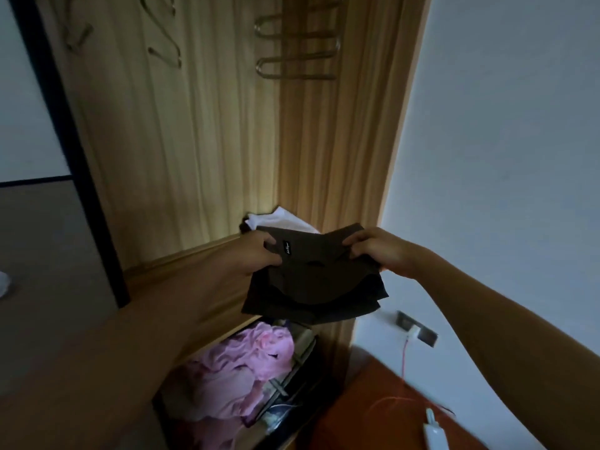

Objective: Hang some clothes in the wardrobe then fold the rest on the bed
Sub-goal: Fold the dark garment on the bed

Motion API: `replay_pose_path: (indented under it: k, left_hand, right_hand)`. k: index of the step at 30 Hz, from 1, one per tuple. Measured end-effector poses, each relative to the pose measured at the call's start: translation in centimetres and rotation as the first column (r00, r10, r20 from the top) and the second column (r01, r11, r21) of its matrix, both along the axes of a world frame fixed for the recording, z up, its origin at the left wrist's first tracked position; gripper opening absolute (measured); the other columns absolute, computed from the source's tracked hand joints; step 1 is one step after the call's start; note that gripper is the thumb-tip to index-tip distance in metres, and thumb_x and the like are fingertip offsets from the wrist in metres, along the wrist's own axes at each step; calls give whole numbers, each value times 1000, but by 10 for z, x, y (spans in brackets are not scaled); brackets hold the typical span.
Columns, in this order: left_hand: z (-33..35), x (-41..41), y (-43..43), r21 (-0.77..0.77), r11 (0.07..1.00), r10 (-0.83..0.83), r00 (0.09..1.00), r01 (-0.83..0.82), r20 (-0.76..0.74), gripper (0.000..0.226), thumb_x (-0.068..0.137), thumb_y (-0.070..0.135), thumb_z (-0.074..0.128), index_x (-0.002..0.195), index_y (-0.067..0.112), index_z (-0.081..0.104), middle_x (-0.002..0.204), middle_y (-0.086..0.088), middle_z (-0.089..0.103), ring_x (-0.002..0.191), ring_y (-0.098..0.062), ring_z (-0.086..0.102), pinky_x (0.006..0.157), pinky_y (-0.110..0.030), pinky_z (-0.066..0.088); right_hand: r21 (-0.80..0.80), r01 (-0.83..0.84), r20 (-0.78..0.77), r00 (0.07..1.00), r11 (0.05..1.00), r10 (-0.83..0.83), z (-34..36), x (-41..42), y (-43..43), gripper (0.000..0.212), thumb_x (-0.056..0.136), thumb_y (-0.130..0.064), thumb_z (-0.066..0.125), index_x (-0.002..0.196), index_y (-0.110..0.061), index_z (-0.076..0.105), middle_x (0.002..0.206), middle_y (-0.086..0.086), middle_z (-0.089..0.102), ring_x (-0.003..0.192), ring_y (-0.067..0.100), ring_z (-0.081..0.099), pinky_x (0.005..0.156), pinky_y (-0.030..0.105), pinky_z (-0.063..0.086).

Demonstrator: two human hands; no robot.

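A dark brown folded garment (311, 280) with a small label hangs in the air in front of the open wooden wardrobe (181, 141). My left hand (259, 253) pinches its upper left edge and my right hand (376, 250) pinches its upper right edge. Behind the garment, on the wardrobe shelf, lies a white cloth (282, 219). Several empty hangers (298, 43) hang at the top of the wardrobe. Below the garment an open compartment holds crumpled pink clothes (240, 375).
A white wall (503, 157) stands to the right, with a socket and plugged charger (417, 332) trailing a red cable. An orange-brown surface (373, 414) at the bottom right carries a white device (435, 430). A dark door frame (65, 125) rises at the left.
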State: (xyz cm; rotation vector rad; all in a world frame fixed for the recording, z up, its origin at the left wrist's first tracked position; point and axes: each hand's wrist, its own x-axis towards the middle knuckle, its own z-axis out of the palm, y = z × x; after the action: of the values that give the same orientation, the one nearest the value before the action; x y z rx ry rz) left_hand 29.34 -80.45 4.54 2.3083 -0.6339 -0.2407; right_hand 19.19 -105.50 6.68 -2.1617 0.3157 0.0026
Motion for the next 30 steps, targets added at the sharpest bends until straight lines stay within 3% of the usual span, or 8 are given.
replay_pose_path:
  k: [3,7,12,15,17,23,27,30]
  left_hand:
    - [-15,39,18,-24,994,108,994,-109,-29,16,86,12,72,96,18,61,100,-3,63,91,-18,63,87,-37,53]
    - [-35,91,34,-47,976,207,975,-211,-81,42,85,14,73,125,10,61,114,-6,64,102,-23,65,96,-46,54]
    - [-61,146,49,-56,954,283,945,-295,-165,52,89,17,72,137,14,52,125,-7,62,104,-20,64,95,-42,56]
    - [-73,174,56,-60,933,337,922,-354,-191,61,92,14,69,147,12,44,134,-9,57,110,-20,60,88,-30,53]
    - [-81,192,60,-59,918,375,905,-393,-201,62,93,13,69,148,10,42,136,-9,55,109,-19,58,84,-25,52]
    - [-107,234,84,-24,834,537,821,-552,-195,53,95,10,65,145,13,47,134,-7,55,108,-15,53,89,-28,45]
    - [-140,253,106,-60,719,669,713,-692,-209,54,96,1,61,147,10,45,139,-9,53,122,-23,54,98,-29,46]
    - [-171,267,125,-46,636,742,627,-770,-235,59,95,-2,61,149,12,42,144,-11,48,126,-24,51,94,-26,45]
  right_hand:
    - [16,-74,5,997,997,74,-16,62,15,30,89,-7,60,116,-17,70,112,5,67,101,21,64,75,31,52]
    - [-5,-168,-6,986,986,168,-33,137,30,34,90,-7,59,122,-17,67,114,3,63,103,20,61,78,35,52]
    - [-28,-224,-24,974,974,224,-58,220,36,30,87,-5,61,114,-12,72,108,7,69,94,16,64,80,35,55]
    - [-9,-280,-61,958,960,279,-71,264,43,30,85,-8,65,105,-29,71,115,3,68,105,19,64,94,43,56]
    - [1,-311,-77,947,950,311,-81,292,49,34,85,-8,65,113,-27,69,120,2,65,109,20,62,97,44,54]
    - [21,-439,-165,885,898,436,-108,376,84,45,87,-6,65,130,-19,62,124,8,59,112,26,58,75,32,51]
    - [20,-554,-216,810,832,545,-144,438,114,50,73,-21,77,118,-39,65,145,9,50,120,28,57,97,44,56]
    - [55,-645,-279,723,762,632,-165,468,139,62,85,-17,74,142,-31,56,152,8,39,130,32,50,102,38,51]
